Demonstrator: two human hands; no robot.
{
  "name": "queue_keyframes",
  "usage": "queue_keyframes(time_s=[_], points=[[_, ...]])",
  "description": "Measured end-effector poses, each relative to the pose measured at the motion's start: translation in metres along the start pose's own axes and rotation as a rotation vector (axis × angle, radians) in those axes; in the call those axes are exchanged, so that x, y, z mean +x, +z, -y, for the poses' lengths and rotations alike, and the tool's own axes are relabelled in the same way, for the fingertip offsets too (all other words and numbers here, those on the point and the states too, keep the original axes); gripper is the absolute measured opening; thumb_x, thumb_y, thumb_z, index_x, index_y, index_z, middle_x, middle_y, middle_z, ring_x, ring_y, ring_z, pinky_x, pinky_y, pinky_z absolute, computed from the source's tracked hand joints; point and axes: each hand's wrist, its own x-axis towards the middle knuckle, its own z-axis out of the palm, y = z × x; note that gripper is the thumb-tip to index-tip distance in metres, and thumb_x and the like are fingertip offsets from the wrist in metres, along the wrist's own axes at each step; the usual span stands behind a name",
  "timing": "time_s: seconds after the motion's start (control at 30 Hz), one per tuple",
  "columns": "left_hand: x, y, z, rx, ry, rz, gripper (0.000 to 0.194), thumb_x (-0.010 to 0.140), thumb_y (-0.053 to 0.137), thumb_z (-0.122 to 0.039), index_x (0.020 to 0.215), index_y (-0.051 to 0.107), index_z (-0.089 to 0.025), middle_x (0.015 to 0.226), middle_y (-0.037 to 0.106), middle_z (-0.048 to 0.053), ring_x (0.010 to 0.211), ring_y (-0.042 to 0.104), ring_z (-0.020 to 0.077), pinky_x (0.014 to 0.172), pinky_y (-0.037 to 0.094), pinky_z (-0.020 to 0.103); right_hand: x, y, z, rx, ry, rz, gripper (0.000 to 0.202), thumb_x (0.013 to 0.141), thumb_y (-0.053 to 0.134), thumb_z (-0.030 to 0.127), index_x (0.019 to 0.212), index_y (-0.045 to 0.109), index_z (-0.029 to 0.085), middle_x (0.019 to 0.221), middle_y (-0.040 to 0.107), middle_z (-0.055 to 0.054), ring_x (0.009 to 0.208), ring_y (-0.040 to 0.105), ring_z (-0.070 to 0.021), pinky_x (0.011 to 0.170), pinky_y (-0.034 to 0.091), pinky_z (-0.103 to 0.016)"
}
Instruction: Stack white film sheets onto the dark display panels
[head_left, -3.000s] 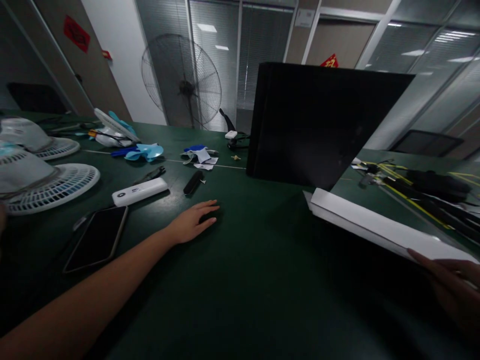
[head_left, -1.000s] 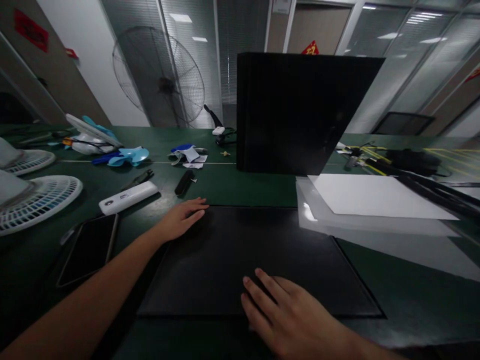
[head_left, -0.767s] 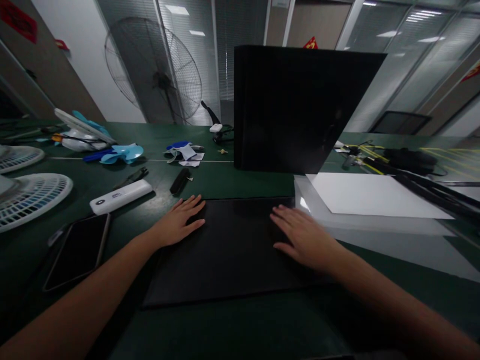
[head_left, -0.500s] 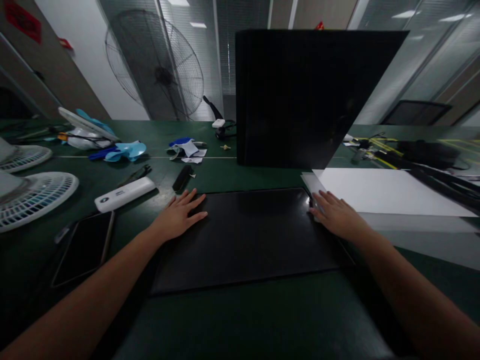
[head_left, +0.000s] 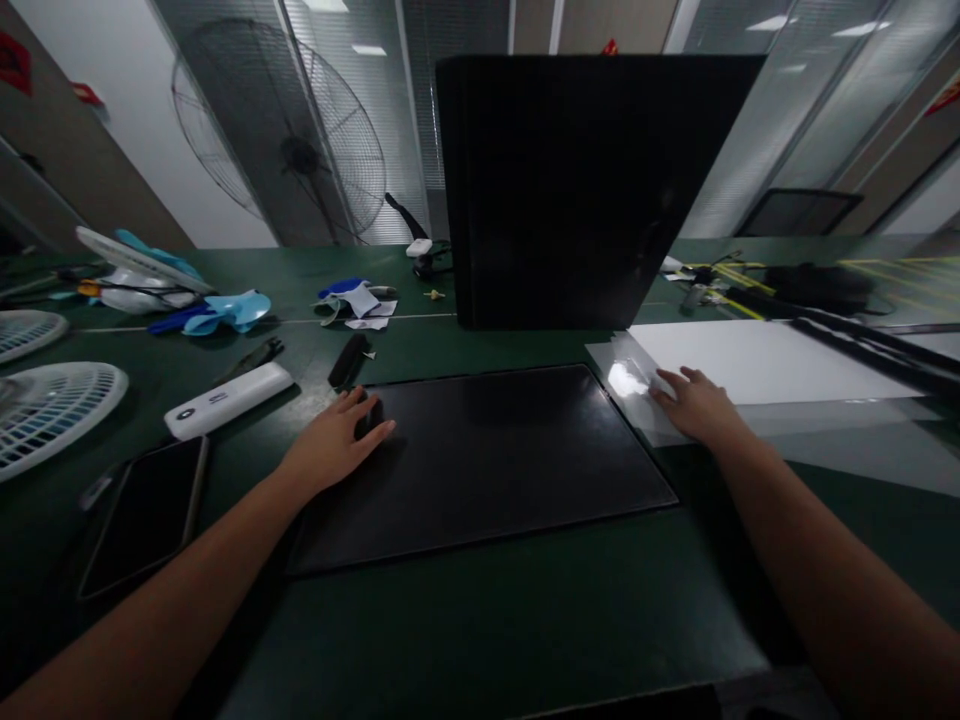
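Observation:
A flat black rectangular panel (head_left: 487, 460) with a glossy surface and thin raised edges lies on the green table. My left hand (head_left: 334, 445) rests on its far left corner, fingers apart and thumb over the surface. To the right of the panel, my right hand (head_left: 697, 405) is off it, fingers apart, at the left part of a clear sheet (head_left: 637, 385). I cannot tell whether its fingertips press on that sheet. A white sheet (head_left: 757, 355) lies just beyond and to the right of this hand.
A large upright black box-like object (head_left: 585, 190) stands behind the panel. On the left are a white elongated device (head_left: 229, 400), a phone (head_left: 146, 515), a small black object (head_left: 347, 360) and a white fan grille (head_left: 56, 415). Black straps (head_left: 862, 340) cross the right side.
My right hand has left the panel's right edge and moved right onto the area of the clear sheet. My left hand stays on the left corner. The view has shifted slightly.

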Motion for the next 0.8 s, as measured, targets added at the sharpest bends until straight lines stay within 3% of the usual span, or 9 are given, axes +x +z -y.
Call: queue_keyframes(time_s=[0.1,0.23,0.5,0.67,0.8], points=[[0.002,0.002,0.002,-0.007,0.018,0.008,0.089,0.093,0.038,-0.078,0.155,0.047,-0.015,0.165,0.037,0.017,0.152,0.034,0.0394,0.122,0.034,0.055,-0.003,-0.002,0.009,0.003,-0.060,0.050,0.072,0.101,0.047,0.073,0.159,0.038,0.032,0.165,0.022,-0.011,0.150,0.021,-0.0412,0.113,0.028,-0.075],[0.005,0.003,0.001,-0.040,-0.003,0.034,0.092,0.092,0.042,-0.078,0.156,0.044,-0.011,0.167,0.031,0.020,0.154,0.030,0.0397,0.124,0.031,0.055,-0.004,0.000,0.013,0.025,-0.086,0.106,0.070,0.101,0.045,0.074,0.159,0.038,0.034,0.163,0.025,-0.012,0.149,0.021,-0.0434,0.109,0.027,-0.080],[0.007,0.004,0.005,-0.097,-0.037,0.019,0.086,0.092,0.047,-0.075,0.153,0.049,-0.014,0.167,0.031,0.018,0.154,0.032,0.0378,0.124,0.031,0.054,0.000,-0.003,0.004,0.092,-0.065,0.058,0.054,0.108,0.049,0.056,0.152,0.048,0.024,0.157,0.036,-0.012,0.144,0.035,-0.0343,0.118,0.032,-0.066],[0.007,0.003,0.005,-0.116,-0.016,-0.006,0.082,0.092,0.050,-0.073,0.152,0.052,-0.017,0.164,0.037,0.018,0.152,0.034,0.0402,0.121,0.034,0.059,0.000,-0.005,0.004,0.107,-0.032,0.015,0.056,0.108,0.047,0.060,0.147,0.054,0.022,0.147,0.047,-0.014,0.128,0.052,-0.0302,0.109,0.046,-0.056],[0.005,0.001,0.003,-0.118,-0.026,-0.001,0.085,0.092,0.049,-0.074,0.152,0.051,-0.013,0.166,0.034,0.019,0.153,0.032,0.0397,0.123,0.032,0.056,-0.002,-0.010,0.003,0.100,-0.027,-0.034,0.063,0.104,0.048,0.067,0.148,0.052,0.022,0.135,0.057,-0.013,0.113,0.060,-0.0264,0.100,0.052,-0.047]])
